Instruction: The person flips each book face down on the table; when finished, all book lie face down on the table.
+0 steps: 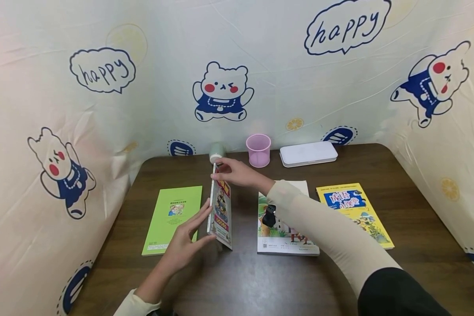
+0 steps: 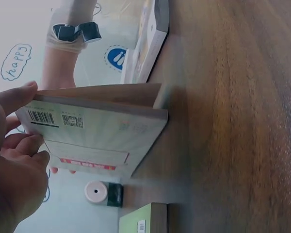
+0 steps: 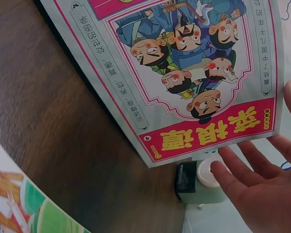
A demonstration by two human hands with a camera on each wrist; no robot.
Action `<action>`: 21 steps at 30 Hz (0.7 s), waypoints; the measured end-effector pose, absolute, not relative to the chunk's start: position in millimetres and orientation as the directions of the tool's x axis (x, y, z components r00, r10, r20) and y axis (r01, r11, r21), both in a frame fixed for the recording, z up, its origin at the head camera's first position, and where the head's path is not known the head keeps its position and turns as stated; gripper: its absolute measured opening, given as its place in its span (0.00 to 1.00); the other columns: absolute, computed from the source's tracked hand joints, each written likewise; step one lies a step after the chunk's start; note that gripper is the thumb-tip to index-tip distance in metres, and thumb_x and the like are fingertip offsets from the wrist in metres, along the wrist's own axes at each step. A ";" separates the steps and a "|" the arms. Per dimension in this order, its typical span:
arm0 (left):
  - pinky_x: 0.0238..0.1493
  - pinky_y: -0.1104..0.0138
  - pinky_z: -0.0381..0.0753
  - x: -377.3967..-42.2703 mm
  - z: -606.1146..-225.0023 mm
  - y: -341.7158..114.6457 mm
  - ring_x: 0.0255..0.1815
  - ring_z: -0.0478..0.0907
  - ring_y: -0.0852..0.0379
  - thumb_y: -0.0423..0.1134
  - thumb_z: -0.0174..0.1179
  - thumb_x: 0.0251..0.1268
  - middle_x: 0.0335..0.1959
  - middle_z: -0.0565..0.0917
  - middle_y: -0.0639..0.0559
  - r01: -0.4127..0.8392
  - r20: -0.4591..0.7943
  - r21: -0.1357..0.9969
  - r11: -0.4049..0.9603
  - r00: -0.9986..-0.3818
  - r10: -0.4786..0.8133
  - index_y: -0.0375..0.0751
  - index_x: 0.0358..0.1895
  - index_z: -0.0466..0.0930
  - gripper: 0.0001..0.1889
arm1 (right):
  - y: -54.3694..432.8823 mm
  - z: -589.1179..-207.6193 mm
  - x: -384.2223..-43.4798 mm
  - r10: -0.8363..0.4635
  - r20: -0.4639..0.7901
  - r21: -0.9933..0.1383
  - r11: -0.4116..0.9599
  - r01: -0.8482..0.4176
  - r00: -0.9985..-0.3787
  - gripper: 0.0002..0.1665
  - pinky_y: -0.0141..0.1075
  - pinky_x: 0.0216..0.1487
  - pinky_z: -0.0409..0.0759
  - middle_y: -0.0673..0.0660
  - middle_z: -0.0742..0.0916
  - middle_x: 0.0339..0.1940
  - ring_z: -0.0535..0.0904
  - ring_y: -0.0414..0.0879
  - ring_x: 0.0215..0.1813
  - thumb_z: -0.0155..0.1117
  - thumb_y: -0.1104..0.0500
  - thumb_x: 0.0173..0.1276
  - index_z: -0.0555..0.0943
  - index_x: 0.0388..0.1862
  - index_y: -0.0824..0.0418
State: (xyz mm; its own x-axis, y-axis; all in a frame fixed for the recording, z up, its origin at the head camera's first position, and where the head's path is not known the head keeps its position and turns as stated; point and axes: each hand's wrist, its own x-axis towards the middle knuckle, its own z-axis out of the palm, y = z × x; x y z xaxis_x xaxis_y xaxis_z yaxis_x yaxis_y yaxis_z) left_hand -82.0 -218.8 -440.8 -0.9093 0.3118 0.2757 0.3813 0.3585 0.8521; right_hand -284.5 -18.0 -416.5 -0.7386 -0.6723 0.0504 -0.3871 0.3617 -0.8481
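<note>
A dark wooden table (image 1: 260,281) walled by cartoon-bear cloth (image 1: 102,109), with a picture book (image 1: 221,210) stood on edge between two hands.

Head view: the left hand (image 1: 187,241) lies with straight fingers against the book's near end, beside a green book (image 1: 174,217); the right hand (image 1: 237,172) pinches its far top corner. Two more books (image 1: 284,237) (image 1: 353,213), a pink cup (image 1: 258,150) and a white case (image 1: 308,153) lie beyond.
Left wrist view: the barcoded back cover (image 2: 97,133) rests against thumb and fingertips (image 2: 19,97).
Right wrist view: the cartoon cover (image 3: 184,73) tilts over the table, the fingers (image 3: 247,174) spread beside it, above a small green device (image 3: 199,184).
The book seems mid-turn or mid-stand; next it likely needs steady support and gentle lowering.
</note>
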 end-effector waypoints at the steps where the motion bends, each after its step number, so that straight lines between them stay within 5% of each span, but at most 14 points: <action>1: 0.73 0.76 0.61 -82.1 -440.5 -219.7 0.81 0.56 0.47 0.28 0.71 0.63 0.83 0.58 0.45 0.384 0.276 0.851 0.358 -0.908 0.315 0.39 0.78 0.66 0.39 | -18.9 -416.6 -284.3 -0.673 0.053 -0.856 0.350 -0.380 -0.738 0.38 0.49 0.65 0.81 0.61 0.80 0.69 0.77 0.54 0.70 0.64 0.43 0.75 0.68 0.79 0.55; 21: 0.75 0.77 0.58 -84.1 -446.2 -220.0 0.81 0.58 0.58 0.29 0.70 0.64 0.81 0.63 0.46 0.486 0.345 0.783 0.388 -0.859 0.379 0.39 0.78 0.67 0.38 | -14.2 -430.0 -283.9 -0.693 0.075 -0.963 0.137 -0.233 -0.717 0.34 0.49 0.69 0.77 0.67 0.74 0.75 0.71 0.59 0.76 0.64 0.61 0.76 0.65 0.77 0.65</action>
State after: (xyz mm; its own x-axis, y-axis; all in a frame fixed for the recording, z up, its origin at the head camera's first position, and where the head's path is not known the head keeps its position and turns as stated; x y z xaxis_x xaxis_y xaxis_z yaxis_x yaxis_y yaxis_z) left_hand -84.1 -220.0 -446.2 -0.8587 0.3787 0.3454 0.4861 0.3880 0.7830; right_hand -283.9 -14.2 -430.0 -0.7168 -0.6932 0.0749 -0.2333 0.1373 -0.9627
